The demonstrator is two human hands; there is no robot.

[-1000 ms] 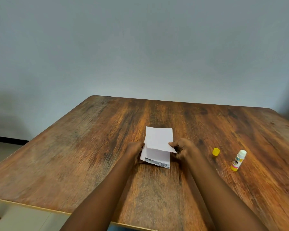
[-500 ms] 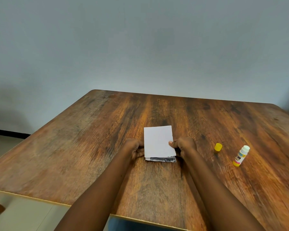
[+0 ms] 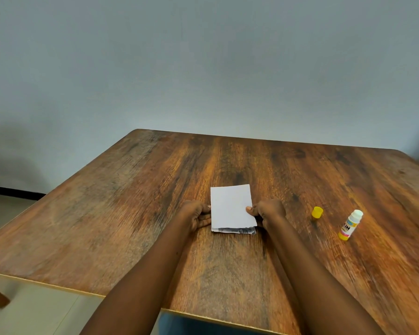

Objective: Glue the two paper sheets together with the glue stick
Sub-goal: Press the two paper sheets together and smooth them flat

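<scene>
I have both bare forearms reaching in from the near side and converging toward the middle, wrists low. My left hand (image 3: pixel 196 213) sits knuckles-up with its fingers curled under and its thumb tip touching the left edge of the sheets (image 3: pixel 230 206); I cannot tell whether it actually grips. My right hand (image 3: pixel 269 210) mirrors it at the right edge, thumb laid on top of the sheets, fingers curled under, pinching them. The hands are level, with the sheets between them.
</scene>
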